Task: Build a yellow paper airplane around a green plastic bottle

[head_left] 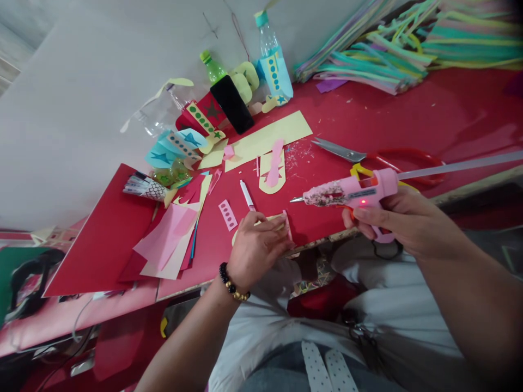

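My right hand (pixel 402 218) is closed around the handle of a pink hot glue gun (pixel 347 190). Its metal nozzle points left above the table, a red light glows on its body, and a long glue stick (pixel 457 166) sticks out behind. Near the table's front edge, my left hand (pixel 259 239) holds down a pale yellow paper piece with a pink strip (pixel 288 228) at its right end; the hand hides most of it. Beyond that hand lie a white pen (pixel 247 195) and a pink dotted paper strip (pixel 227 215).
Red-handled scissors (pixel 347 152) lie behind the glue gun. A yellow paper cutout with a pink shape (pixel 274 171), a yellow sheet (pixel 265 140) and pink sheets (pixel 165 234) are spread about. Decorated bottles (pixel 274 62), a phone (pixel 232 104) and colourful strips (pixel 376 60) stand or lie at the back.
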